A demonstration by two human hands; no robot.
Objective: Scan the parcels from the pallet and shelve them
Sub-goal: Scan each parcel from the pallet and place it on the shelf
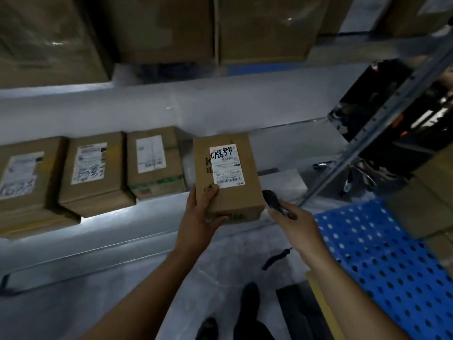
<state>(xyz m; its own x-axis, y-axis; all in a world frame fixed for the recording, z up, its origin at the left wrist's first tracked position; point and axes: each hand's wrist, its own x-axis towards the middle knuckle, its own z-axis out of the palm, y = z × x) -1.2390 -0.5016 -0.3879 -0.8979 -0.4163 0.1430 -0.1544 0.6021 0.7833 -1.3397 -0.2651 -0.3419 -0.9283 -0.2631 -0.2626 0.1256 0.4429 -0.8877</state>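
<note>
Cardboard parcel, brown and oblong, sits in the left hand, which grips its near left corner with the thumb on top. It is over the pale metal shelf, right of a row of three more shelved parcels; whether it rests on the shelf cannot be told. Its white label carries barcodes and a black handwritten "CK8", followed by marks too blurred to read. The row's labels also show scrawled writing, which is illegible. The right hand grips a black scanner, just beside the parcel's near right corner. Large cartons fill the shelf above. A blue perforated pallet lies at the right.
</note>
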